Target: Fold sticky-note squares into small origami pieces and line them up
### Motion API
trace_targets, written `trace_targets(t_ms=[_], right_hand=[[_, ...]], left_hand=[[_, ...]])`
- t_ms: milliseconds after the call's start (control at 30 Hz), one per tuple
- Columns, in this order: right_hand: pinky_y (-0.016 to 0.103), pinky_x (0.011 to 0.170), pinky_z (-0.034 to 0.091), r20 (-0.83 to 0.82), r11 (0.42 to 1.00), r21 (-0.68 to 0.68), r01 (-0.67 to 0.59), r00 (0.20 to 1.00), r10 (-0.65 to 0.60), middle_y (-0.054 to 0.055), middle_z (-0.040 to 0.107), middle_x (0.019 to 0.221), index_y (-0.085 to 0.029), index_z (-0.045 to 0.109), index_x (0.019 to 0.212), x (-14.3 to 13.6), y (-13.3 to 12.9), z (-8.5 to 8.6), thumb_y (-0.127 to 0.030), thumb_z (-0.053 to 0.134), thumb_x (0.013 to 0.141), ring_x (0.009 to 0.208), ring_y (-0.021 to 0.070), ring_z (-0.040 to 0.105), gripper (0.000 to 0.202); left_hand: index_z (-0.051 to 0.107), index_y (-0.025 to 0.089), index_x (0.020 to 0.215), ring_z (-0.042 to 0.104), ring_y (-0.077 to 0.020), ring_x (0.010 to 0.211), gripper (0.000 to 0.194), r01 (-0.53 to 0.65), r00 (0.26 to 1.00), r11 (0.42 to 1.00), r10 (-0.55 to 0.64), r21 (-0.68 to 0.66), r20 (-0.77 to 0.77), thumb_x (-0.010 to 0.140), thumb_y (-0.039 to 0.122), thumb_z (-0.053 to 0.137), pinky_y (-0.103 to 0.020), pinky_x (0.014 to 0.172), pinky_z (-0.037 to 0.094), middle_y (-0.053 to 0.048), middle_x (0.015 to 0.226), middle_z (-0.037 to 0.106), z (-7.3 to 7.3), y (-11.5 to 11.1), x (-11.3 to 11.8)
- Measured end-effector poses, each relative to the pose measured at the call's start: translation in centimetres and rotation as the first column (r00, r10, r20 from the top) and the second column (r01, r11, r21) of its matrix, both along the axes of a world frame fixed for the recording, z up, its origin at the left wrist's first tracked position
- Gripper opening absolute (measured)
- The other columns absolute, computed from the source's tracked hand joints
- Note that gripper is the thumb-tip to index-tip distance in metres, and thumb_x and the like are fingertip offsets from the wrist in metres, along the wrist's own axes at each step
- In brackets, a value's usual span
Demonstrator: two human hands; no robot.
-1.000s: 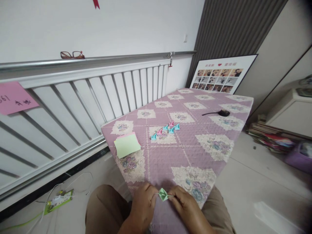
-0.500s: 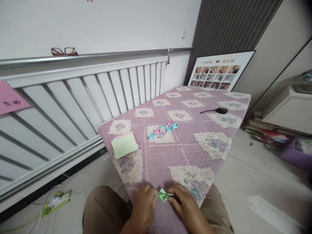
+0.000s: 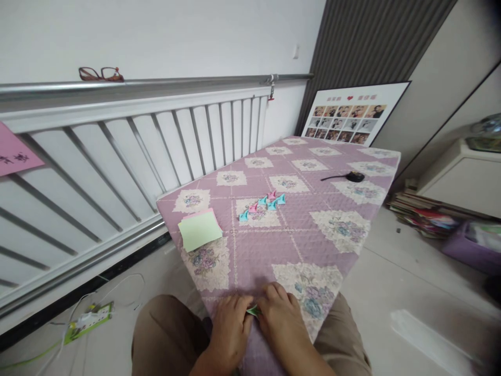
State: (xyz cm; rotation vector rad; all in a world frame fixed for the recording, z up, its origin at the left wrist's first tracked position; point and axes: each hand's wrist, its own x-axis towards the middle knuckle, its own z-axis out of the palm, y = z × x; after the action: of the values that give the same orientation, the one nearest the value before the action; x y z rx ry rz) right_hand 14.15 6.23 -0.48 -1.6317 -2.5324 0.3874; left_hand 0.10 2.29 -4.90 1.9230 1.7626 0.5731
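A small folded piece of green paper (image 3: 253,310) shows between my two hands at the near end of the table, mostly hidden by the fingers. My left hand (image 3: 231,326) grips its left side with bent fingers. Over its right part lies my right hand (image 3: 278,318), fingers closed around it. Further up the table sits a group of several small folded paper pieces, among them a blue one (image 3: 271,205) and a pink one (image 3: 253,208). A stack of square paper sheets (image 3: 200,232), pale green on top with pink beneath, rests at the left edge.
A patterned purple cloth (image 3: 266,261) covers the table. Towards its far right lies a black object with a thin tail (image 3: 355,177). A white radiator (image 3: 195,138) borders the left side, with glasses (image 3: 100,74) on the pipe above. A power strip (image 3: 89,322) lies on the floor.
My right hand has moved left and over the green paper, which is now mostly covered. Earlier it was spread visibly between both hands.
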Motion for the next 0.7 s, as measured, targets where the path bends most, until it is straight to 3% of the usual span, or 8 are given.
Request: trace_targets(t_ms=[133, 267, 367, 467, 533, 700], right_hand=[[0.041, 0.079, 0.037, 0.081, 1.0, -0.023, 0.012, 0.997, -0.01, 0.009, 0.065, 0.101, -0.022, 0.07, 0.081, -0.7, 0.2, 0.0, -0.013, 0.048, 0.086, 0.109, 0.0297, 0.05, 0.024], [0.041, 0.077, 0.038, 0.045, 0.999, -0.037, 0.008, 0.999, -0.007, 0.009, 0.065, 0.1, -0.021, 0.068, 0.079, -0.4, 0.3, 0.3, -0.014, 0.048, 0.084, 0.106, 0.0299, 0.052, 0.022], [0.038, 0.079, 0.04, -0.162, 0.998, -0.065, -0.013, 0.987, 0.003, 0.006, 0.064, 0.101, -0.023, 0.066, 0.082, 1.0, 0.5, 0.3, -0.014, 0.056, 0.075, 0.103, 0.0267, 0.053, 0.016], [0.033, 0.083, 0.042, -0.444, 0.994, -0.093, -0.059, 0.896, 0.012, 0.004, 0.064, 0.093, -0.023, 0.061, 0.082, 3.4, 1.2, 0.0, -0.017, 0.053, 0.075, 0.094, 0.0203, 0.057, 0.012], [0.032, 0.082, 0.044, -0.547, 0.995, -0.097, 0.023, 0.834, -0.073, 0.005, 0.064, 0.092, -0.022, 0.06, 0.085, 5.1, 1.8, -0.5, -0.023, 0.048, 0.079, 0.09, 0.0199, 0.058, 0.013], [0.031, 0.073, 0.046, -0.568, 0.973, -0.098, 0.209, 0.791, -0.227, 0.004, 0.064, 0.079, -0.021, 0.058, 0.079, 7.6, 3.1, -2.6, -0.031, 0.043, 0.082, 0.077, 0.0201, 0.06, 0.018]], left_hand=[[0.061, 0.025, 0.099, 0.052, -0.0222, 0.094, 0.027, -0.022, 1.0, 1.0, 0.022, 0.018, -0.017, 0.082, 0.013, 0.044, -0.037, 0.087, 0.037, -0.002, 0.098, 0.063, 0.1, 0.0, 0.2], [0.061, 0.025, 0.096, 0.053, -0.0215, 0.092, 0.025, -0.034, 0.999, 0.998, 0.035, 0.045, -0.02, 0.083, 0.012, 0.045, -0.036, 0.086, 0.037, -0.001, 0.096, 0.063, 0.1, 0.1, 0.4], [0.062, 0.025, 0.097, 0.053, -0.0216, 0.092, 0.027, -0.026, 1.0, 0.998, 0.026, 0.057, 0.0, 0.081, 0.011, 0.045, -0.035, 0.085, 0.037, -0.001, 0.095, 0.064, 0.2, 0.2, 0.3], [0.062, 0.024, 0.098, 0.054, -0.0214, 0.091, 0.029, -0.018, 0.999, 0.999, 0.017, 0.045, 0.03, 0.079, 0.009, 0.046, -0.035, 0.083, 0.037, -0.001, 0.094, 0.064, 0.4, 0.2, 0.2], [0.062, 0.024, 0.099, 0.055, -0.0213, 0.091, 0.03, -0.018, 0.999, 0.999, 0.016, 0.036, 0.048, 0.079, 0.01, 0.046, -0.035, 0.083, 0.037, -0.002, 0.094, 0.065, 0.6, 0.2, 0.2], [0.06, 0.023, 0.105, 0.056, -0.0221, 0.093, 0.032, 0.011, 0.999, 0.999, -0.012, 0.049, 0.035, 0.075, 0.014, 0.052, -0.035, 0.083, 0.039, -0.003, 0.098, 0.064, 0.0, -0.1, 0.2]])
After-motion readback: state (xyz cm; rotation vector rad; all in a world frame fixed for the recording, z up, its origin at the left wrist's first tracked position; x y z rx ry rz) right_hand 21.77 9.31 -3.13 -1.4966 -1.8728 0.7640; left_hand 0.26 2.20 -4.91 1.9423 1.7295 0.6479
